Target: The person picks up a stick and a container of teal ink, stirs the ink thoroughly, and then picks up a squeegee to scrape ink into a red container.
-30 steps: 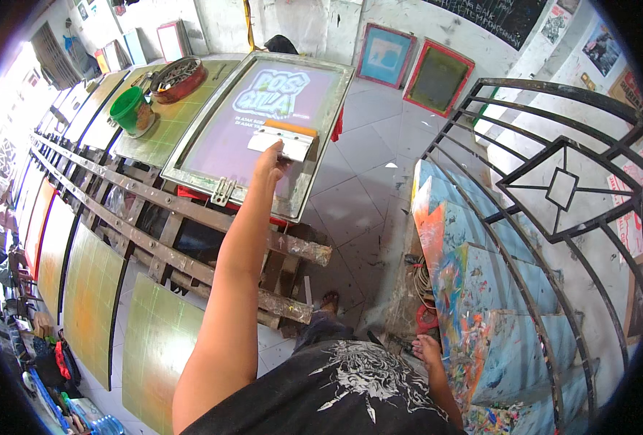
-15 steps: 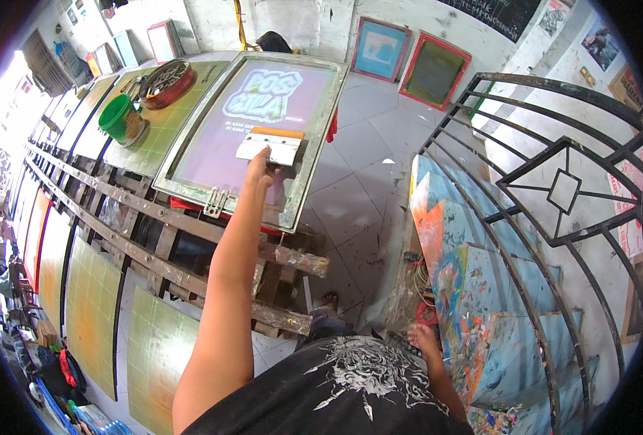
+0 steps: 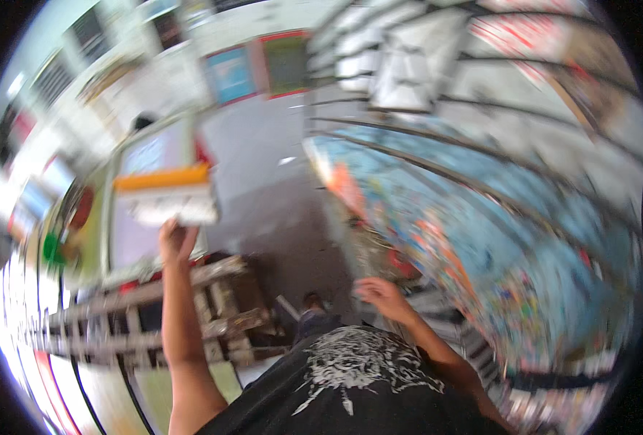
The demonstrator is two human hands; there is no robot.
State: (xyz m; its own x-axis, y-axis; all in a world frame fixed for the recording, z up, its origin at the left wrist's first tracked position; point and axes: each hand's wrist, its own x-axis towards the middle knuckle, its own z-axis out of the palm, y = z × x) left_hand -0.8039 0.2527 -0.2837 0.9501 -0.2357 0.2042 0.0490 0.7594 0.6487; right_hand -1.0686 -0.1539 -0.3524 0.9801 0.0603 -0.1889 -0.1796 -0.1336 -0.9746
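Note:
A squeegee with an orange blade edge and a white holder [image 3: 172, 204] is in my left hand [image 3: 177, 241], which grips it from below. It hangs in front of the screen printing frame [image 3: 109, 217], covering part of its lilac mesh. Pale lettering shows on the mesh beyond the squeegee. Free of any object, my right hand [image 3: 381, 293] is in front of my body near the blue paint-splattered steps, its fingers loosely apart and a little blurred.
A wooden rack [image 3: 212, 274] runs along the left, with a green bucket [image 3: 53, 250] farther off. Paint-splattered blue steps [image 3: 473, 217] and a dark metal railing [image 3: 437, 165] fill the right. Framed screens, one blue [image 3: 231, 75], lean on the back wall.
My view has swung to the right and blurred. The left hand has brought the squeegee up off the screen and nearer me. My right hand has come forward from my side.

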